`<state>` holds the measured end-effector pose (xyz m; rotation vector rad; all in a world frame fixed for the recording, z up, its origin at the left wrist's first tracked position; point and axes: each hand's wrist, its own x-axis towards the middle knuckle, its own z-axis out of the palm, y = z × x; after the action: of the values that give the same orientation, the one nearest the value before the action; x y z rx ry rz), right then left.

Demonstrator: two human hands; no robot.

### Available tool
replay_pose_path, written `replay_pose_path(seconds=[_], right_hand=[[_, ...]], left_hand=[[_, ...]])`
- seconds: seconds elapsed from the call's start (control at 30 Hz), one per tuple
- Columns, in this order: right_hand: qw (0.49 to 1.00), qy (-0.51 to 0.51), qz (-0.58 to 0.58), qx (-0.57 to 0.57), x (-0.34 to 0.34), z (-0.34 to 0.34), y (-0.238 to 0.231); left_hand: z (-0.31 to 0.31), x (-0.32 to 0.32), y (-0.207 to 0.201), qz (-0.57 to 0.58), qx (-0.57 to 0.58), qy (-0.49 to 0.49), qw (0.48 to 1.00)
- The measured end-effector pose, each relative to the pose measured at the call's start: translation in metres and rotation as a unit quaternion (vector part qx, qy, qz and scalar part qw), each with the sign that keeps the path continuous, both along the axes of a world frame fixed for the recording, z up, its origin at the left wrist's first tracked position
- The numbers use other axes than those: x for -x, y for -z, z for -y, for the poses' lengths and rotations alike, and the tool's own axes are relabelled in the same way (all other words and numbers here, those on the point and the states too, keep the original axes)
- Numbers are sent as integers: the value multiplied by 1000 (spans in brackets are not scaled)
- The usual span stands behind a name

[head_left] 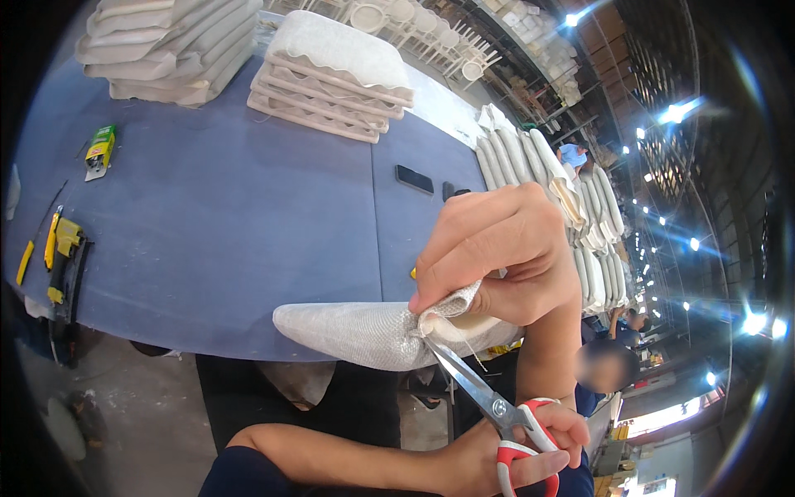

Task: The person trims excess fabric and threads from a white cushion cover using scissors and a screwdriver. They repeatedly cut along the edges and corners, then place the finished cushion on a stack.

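Observation:
My right hand (501, 253) is closed, its thumb and fingers pinching a fold of pale woven fabric at one side of a padded cushion (352, 330). The grey-white cushion lies at the front edge of the blue-covered table, its tapered end to the left. My left hand (530, 451) comes across from the lower left with its fingers through the red-and-white handles of a pair of scissors (474, 385). The blade tips meet the fabric just below the pinched fold, where a loose thread (476, 356) hangs. Part of the cushion is hidden behind my right hand.
On the blue table (224, 224) lie a phone (414, 179), a green-yellow box (100, 151), a black-yellow tool (63, 257) and a yellow-handled tool (26, 262). Stacked cushions (327, 79) and fabric pieces (170, 54) stand behind. More cushions (530, 157) and a person (609, 369) are at right.

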<state>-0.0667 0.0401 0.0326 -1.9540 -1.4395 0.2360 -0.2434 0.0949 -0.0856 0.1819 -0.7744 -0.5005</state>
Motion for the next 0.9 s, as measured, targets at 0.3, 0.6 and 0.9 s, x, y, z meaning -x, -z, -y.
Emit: replay_pose_path(seconds=[0.3,0.6,0.9], right_hand=[[994,-90,-24,-50,-10,4,1],[987,-147,-20,-58,-13,3,4],[991,-122,-29,-49,-11,4,2]], left_hand=[[9,5,-7,-76,50,70,993],[13,2,-17,-91,45,31,994],[15,-3,-17,-91,-24,-27,995]])
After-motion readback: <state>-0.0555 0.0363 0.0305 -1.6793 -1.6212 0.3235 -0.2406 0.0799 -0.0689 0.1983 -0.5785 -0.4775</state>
